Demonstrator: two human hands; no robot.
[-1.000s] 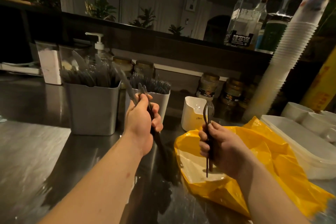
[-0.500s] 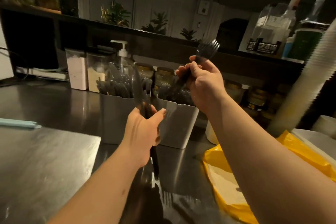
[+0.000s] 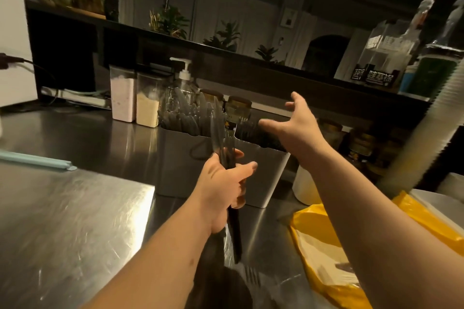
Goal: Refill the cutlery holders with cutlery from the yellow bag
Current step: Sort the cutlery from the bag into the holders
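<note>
Head camera, looking down over a stainless steel worktop (image 3: pixel 75 208). The left hand (image 3: pixel 223 188) is clamped round a bundle of dark cutlery (image 3: pixel 221 140) and holds it upright just in front of the two holders. A knife blade and fork tines stick up above the fist, and the handles poke out below it. The right hand (image 3: pixel 293 123) holds nothing. Its fingers are spread apart, and it hovers over the right cutlery holder (image 3: pixel 266 173).

Both holders are pale grey tubs standing side by side in the middle of the worktop. The left hand hides where they meet. The left cutlery holder (image 3: pixel 175 165) is packed with dark pieces standing on end, which look like knives. The right one holds dark pieces that barely clear its rim and are too blurred to name.

The yellow bag (image 3: pixel 313 233) lies open on the worktop at the near right, partly under the right forearm. Its inside is white, with one dark piece (image 3: pixel 347 267) lying in it.

Just behind the left holder stands a clear pump bottle (image 3: pixel 182 80). Left of that are two clear canisters (image 3: pixel 123 98) of pale powder. Lidded jars (image 3: pixel 238 108) line the far wall. A small white tub (image 3: pixel 303 188) sits just right of the right holder, half hidden by the forearm. A tall leaning stack of white cups (image 3: pixel 426 133) rises at the right. A pale blue strip (image 3: pixel 37 160) lies on the worktop at the far left.
</note>
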